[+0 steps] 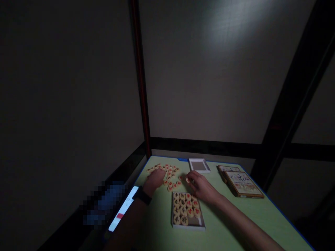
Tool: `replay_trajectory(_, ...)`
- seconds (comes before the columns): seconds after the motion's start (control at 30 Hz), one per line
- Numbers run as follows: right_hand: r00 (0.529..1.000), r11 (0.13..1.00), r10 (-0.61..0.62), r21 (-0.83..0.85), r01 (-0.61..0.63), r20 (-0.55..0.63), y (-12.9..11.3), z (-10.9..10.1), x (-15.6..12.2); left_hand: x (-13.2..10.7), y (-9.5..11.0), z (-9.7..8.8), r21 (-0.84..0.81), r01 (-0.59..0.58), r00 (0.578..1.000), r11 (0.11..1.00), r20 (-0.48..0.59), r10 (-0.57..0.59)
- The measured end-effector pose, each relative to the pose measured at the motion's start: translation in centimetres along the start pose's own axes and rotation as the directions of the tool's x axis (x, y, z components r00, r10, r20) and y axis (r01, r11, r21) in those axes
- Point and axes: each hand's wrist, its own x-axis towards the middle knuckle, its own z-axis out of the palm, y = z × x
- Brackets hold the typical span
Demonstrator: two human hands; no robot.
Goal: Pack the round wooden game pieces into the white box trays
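Red, black characters on round pieces (183, 203), dark script on box (244, 183); too small to read

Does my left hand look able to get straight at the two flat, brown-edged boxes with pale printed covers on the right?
Probably not straight across: your bare right hand and its forearm lie between your bare left hand and the brown-edged boxes.

A pale glow (238, 21) lights the dim grey wall (204, 97) behind the blue-edged green table (214, 235).

Forearms (232, 211) angled inward, left hand (156, 178) curled over, right hand (200, 185) in a pinch.
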Motion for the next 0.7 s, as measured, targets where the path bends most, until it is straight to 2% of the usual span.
replay_trajectory(0.13,0.997,0.998,-0.021,0.054,0.025,-0.077,-0.3,0.2,-1.8,0.2,1.4,0.0,-0.018,-0.014,0.997,1.000,-0.076,0.013)
replay_trajectory(0.23,0.987,0.997,-0.020,0.065,0.031,-0.158,-0.4,0.4,-2.4,0.0,3.7,0.1,-0.235,-0.145,0.968,0.961,-0.237,0.088)
replay_trajectory(0.3,0.973,0.997,0.002,0.072,0.015,-0.231,-0.3,0.3,-2.5,-0.2,5.5,0.3,-0.462,-0.232,0.946,0.856,-0.312,0.088)
replay_trajectory(0.33,0.963,0.997,0.019,0.080,0.003,-0.268,-0.2,0.2,-2.5,-0.3,6.3,0.5,-0.577,-0.247,0.948,0.778,-0.312,0.069)
replay_trajectory(0.43,0.939,0.995,0.060,0.101,-0.028,-0.339,-0.1,0.0,-2.3,-0.3,8.0,1.5,-0.843,-0.215,0.970,0.494,-0.245,0.004)
replay_trajectory(0.5,0.935,0.993,0.065,0.112,-0.027,-0.348,-0.1,0.0,-2.3,-0.1,8.4,2.3,-0.918,-0.178,0.978,0.355,-0.205,-0.040)
replay_trajectory(0.6,0.939,0.990,0.065,0.138,-0.019,-0.337,-0.3,0.1,-2.4,0.1,8.2,3.5,-0.954,-0.133,0.984,0.268,-0.159,-0.079)
replay_trajectory(0.7,0.951,0.988,0.060,0.156,-0.013,-0.304,-0.7,0.5,-2.5,0.1,7.6,4.1,-0.971,-0.109,0.991,0.214,-0.122,-0.047)
